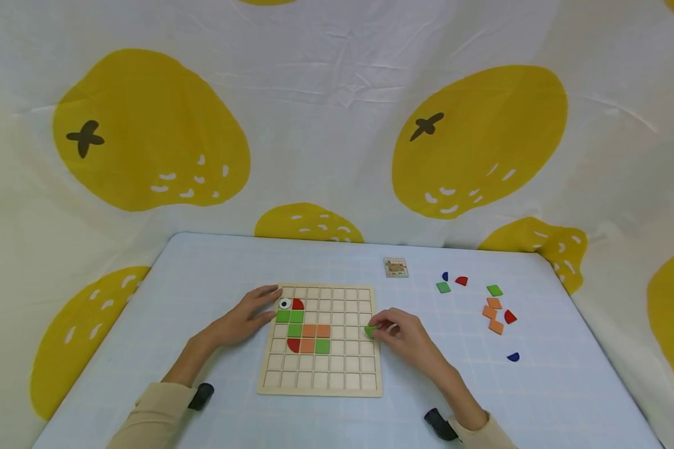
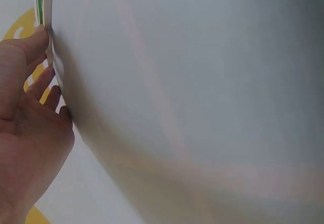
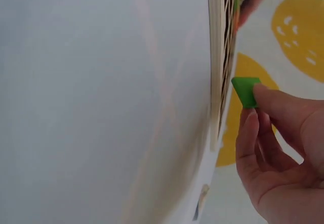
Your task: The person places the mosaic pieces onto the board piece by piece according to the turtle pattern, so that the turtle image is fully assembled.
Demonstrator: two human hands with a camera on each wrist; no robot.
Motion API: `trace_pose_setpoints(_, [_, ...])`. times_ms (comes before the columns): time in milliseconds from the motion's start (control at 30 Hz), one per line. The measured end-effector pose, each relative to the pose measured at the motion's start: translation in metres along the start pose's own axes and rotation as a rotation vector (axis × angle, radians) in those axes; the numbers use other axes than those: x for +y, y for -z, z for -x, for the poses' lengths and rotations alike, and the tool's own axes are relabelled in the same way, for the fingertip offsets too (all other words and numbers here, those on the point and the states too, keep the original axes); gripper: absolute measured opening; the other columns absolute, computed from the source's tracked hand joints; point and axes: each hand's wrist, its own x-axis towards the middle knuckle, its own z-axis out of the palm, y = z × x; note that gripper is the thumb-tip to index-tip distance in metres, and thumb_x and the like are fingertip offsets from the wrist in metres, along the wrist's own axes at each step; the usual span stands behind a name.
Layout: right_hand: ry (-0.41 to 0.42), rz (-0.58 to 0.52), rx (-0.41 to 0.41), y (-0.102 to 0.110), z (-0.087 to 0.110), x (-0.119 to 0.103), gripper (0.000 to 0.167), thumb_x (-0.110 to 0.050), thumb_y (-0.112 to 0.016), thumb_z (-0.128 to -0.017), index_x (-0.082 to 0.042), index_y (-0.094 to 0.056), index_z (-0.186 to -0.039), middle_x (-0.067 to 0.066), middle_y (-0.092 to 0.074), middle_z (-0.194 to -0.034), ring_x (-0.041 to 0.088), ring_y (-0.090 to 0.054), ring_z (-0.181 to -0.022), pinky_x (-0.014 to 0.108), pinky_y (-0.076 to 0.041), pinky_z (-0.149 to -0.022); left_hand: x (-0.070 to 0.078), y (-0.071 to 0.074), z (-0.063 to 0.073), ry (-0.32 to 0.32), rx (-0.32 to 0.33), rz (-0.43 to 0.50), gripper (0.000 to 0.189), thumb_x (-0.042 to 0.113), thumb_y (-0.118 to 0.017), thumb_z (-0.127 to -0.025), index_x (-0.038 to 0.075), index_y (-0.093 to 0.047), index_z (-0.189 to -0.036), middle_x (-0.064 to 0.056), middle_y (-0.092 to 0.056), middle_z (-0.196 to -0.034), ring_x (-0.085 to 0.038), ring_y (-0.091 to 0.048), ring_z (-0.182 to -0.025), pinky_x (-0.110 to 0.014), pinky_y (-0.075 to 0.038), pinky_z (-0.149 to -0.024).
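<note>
Pinches a green tile [image 3: 245, 90] between the thumb and fingers of the right hand [image 1: 407, 337], just at the right side of the wooden grid board [image 1: 337, 376]; cannot tell from these views whether touching it. Rests the left hand [image 1: 244, 319] open at the board's upper left edge, fingers loosely extended. Wears beige sleeves [image 1: 158, 405].

Has set in the grid, toward its left, an eye tile [image 1: 284, 304] beside a red quarter-circle [image 1: 298, 305]; below, a pair of green squares [image 1: 283, 317]; next, one more green and two orange squares [image 1: 309, 331]; lowest, another red quarter-circle, an orange and a green.

Has scattered on the white table [image 1: 224, 411], well right of the board, more green, orange, red and blue pieces [image 1: 496, 327]. Has a small picture card [image 1: 395, 267] lying near the board's far right corner. Faces a white cloth [image 1: 326, 125] printed with big yellow fruits.
</note>
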Motion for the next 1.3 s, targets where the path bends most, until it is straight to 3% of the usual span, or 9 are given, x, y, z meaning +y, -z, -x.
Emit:
trace_pose_setpoints(533, [-0.009,-0.087,-0.123,-0.032,-0.026,-0.021,0.010,-0.002,-0.073,-0.094,-0.001,-0.072,-0.105,0.008,-0.070,-0.100,0.017,-0.065,-0.090,0.026,-0.058,-0.082,-0.004,-0.001,-0.001,0.013,-0.009,0.000,0.057,0.015,-0.060,-0.105,0.003,-0.039,-0.157,-0.022,-0.028,-0.164,-0.046,-0.022,-0.151,-0.064,-0.023,-0.119])
trace_pose_setpoints(867, [0.018,-0.031,-0.148,-0.038,-0.035,-0.027,0.008,0.002,-0.073,-0.093,-0.001,-0.072,-0.101,0.003,-0.069,-0.095,0.014,-0.064,-0.084,0.024,-0.056,-0.075,-0.003,-0.002,-0.002,0.000,0.002,-0.006,0.057,0.016,-0.059,-0.106,0.002,-0.040,-0.157,-0.022,-0.029,-0.164,-0.046,-0.023,-0.151,-0.065,-0.024,-0.118])
trace_pose_setpoints(1300, [0.024,0.024,-0.190,-0.037,-0.037,-0.022,0.010,0.001,-0.071,-0.095,0.001,-0.073,-0.104,0.012,-0.068,-0.100,0.021,-0.065,-0.087,0.027,-0.055,-0.076,-0.001,0.000,-0.001,0.019,-0.014,-0.004,0.057,0.017,-0.059,-0.106,0.003,-0.039,-0.158,-0.021,-0.028,-0.164,-0.046,-0.022,-0.151,-0.064,-0.023,-0.119])
